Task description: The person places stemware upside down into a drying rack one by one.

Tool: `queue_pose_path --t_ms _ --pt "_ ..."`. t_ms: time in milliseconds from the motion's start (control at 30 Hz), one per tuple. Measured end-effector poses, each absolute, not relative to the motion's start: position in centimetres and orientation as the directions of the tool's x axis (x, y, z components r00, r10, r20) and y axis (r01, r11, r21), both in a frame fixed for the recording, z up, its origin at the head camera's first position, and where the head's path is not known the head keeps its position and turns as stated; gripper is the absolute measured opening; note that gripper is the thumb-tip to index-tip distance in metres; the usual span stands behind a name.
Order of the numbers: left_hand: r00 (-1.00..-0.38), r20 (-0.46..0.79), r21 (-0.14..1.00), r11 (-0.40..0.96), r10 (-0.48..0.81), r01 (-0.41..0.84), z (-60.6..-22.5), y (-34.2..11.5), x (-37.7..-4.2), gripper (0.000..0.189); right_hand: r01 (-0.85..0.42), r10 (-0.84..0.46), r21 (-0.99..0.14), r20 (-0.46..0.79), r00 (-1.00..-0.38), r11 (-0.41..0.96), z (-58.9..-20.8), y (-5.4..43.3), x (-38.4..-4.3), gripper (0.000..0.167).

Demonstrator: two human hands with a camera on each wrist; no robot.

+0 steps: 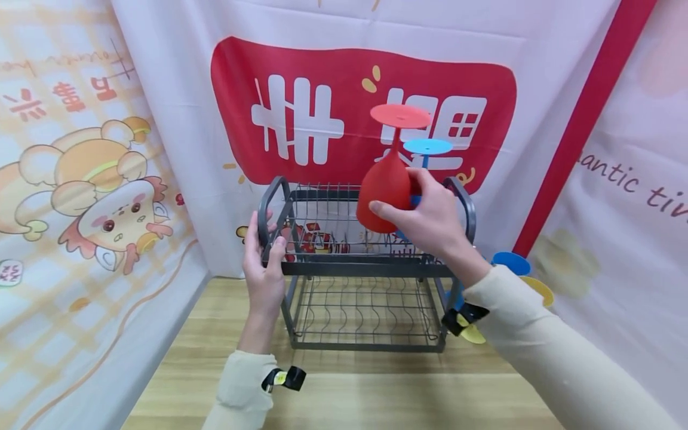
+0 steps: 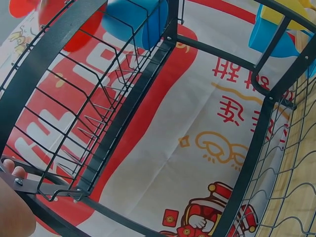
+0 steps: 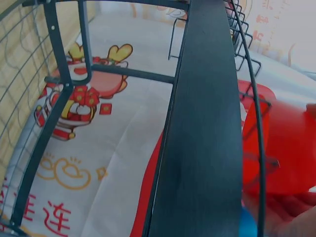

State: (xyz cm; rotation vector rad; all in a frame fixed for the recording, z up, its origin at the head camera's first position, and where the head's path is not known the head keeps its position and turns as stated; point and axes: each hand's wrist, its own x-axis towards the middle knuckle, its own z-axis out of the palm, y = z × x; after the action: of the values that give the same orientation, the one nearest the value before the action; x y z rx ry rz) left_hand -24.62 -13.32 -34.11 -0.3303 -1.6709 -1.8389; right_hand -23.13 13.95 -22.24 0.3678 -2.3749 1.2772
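Note:
A red plastic goblet (image 1: pixel 384 188) is held upside down by my right hand (image 1: pixel 430 215), thumb and fingers round its bowl. It is over the right part of the two-tier dark metal dish rack (image 1: pixel 355 269). In the right wrist view the goblet's open rim (image 3: pixel 254 148) faces the upper basket wires. Just behind it a blue goblet (image 1: pixel 428 147), also upside down, stands in the upper tier; the left wrist view shows its blue bowl (image 2: pixel 136 22). My left hand (image 1: pixel 265 263) grips the rack's left end beside the upper handle, its thumb at the front corner.
The rack's lower tier (image 1: pixel 365 310) has wavy wires over the wooden tabletop (image 1: pixel 344 388). To the right of the rack, partly behind my right sleeve, are a blue goblet base (image 1: pixel 512 263) and a yellow one (image 1: pixel 539 291). A printed cloth (image 1: pixel 322 36) hangs close behind the rack.

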Motion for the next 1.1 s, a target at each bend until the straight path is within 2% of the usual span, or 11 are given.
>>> queue_pose_path --t_ms 300,467,633,833,967,1100 --pt "-0.777 0.568 0.805 -0.017 -0.270 0.594 -33.9 -13.3 -24.4 0.062 -0.293 0.045 -0.718 0.412 -0.910 0.631 -22.5 10.4 -25.1 0.080" --pt "-0.779 0.564 0.803 -0.036 -0.273 0.594 -33.7 -13.4 -24.4 0.061 -0.239 0.050 -0.648 0.394 -0.918 0.723 -22.6 9.6 -25.2 0.080" --pt "-0.773 0.573 0.796 -0.042 -0.272 0.604 -33.7 -13.5 -24.5 0.062 -0.190 0.046 -0.532 0.398 -0.916 0.825 -22.8 9.2 -25.3 0.076" --pt "-0.773 0.577 0.797 -0.027 -0.265 0.604 -33.9 -13.5 -24.5 0.062 -0.154 0.040 -0.452 0.390 -0.920 0.878 -23.1 9.0 -25.4 0.067" --pt "-0.772 0.576 0.797 -0.025 -0.271 0.604 -34.1 -13.6 -24.6 0.062 -0.142 0.032 -0.441 0.364 -0.931 0.886 -23.2 8.9 -25.6 0.066" --pt "-0.774 0.572 0.801 -0.016 -0.271 0.598 -34.2 -13.6 -24.6 0.062 -0.127 0.039 -0.478 0.323 -0.945 0.869 -23.3 8.9 -25.7 0.068"
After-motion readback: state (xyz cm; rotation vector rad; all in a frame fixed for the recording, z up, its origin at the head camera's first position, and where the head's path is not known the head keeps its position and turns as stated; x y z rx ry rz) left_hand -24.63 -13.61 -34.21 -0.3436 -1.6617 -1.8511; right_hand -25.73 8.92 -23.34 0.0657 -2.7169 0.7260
